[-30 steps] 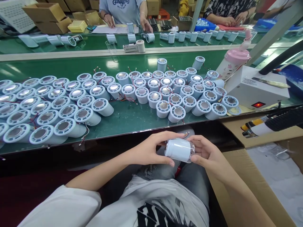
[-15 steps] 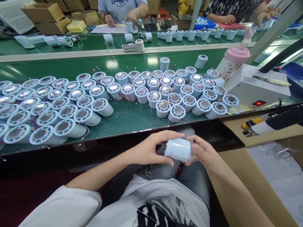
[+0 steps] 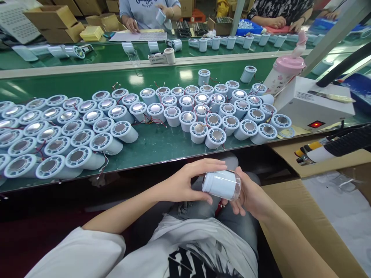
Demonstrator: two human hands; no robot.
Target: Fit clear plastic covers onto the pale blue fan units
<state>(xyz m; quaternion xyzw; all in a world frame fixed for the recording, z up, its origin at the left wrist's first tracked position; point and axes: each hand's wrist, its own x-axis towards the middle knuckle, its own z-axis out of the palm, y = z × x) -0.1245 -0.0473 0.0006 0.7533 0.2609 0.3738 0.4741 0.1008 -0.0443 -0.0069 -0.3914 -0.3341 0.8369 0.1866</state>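
Over my lap I hold a pale blue cylinder (image 3: 220, 183) lying on its side, with a clear cap on its right end. My left hand (image 3: 185, 182) wraps its left end from above and below. My right hand (image 3: 249, 195) cups the capped end, thumb up behind it. On the green belt (image 3: 150, 144) in front stand several identical cylinders (image 3: 215, 138), silver discs facing up, with thin red wires between them. Another batch of cylinders (image 3: 100, 142) lies tilted at the left.
A white box with a red lit switch (image 3: 315, 124) sits at the right, a pink-lidded bottle (image 3: 285, 69) behind it. An open cardboard box (image 3: 307, 216) stands right of my knees, a tool (image 3: 333, 146) across it. People work at the far belt (image 3: 150, 13).
My right hand has slid round the capped end, fingers moving under it, and the cylinder has dropped slightly. A person opposite has lifted a cylinder off the far belt.
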